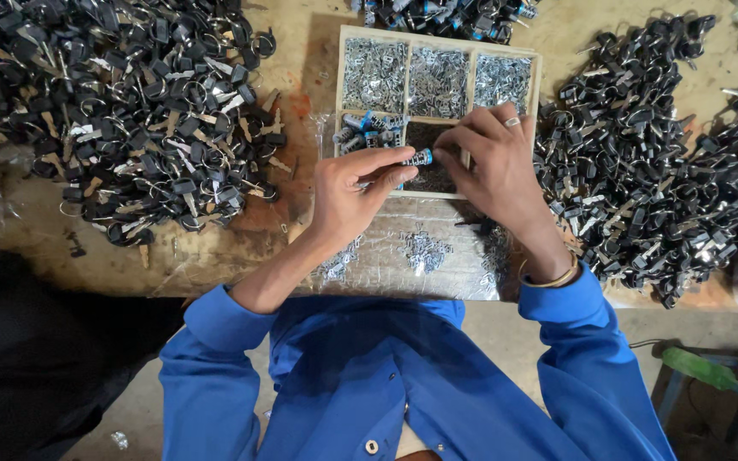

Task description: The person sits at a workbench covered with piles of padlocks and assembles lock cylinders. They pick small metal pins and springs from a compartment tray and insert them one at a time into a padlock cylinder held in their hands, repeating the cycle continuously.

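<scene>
Blue-capped cylinder [418, 158] pinched by left hand [356, 192]; right hand [493, 166] fingertips pinching its end.

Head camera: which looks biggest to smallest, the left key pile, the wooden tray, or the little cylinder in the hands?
1. Left key pile, the largest by far.
2. Wooden tray, clearly smaller.
3. Little cylinder, the smallest, pinched by the left hand, with the right hand at its tip.
</scene>
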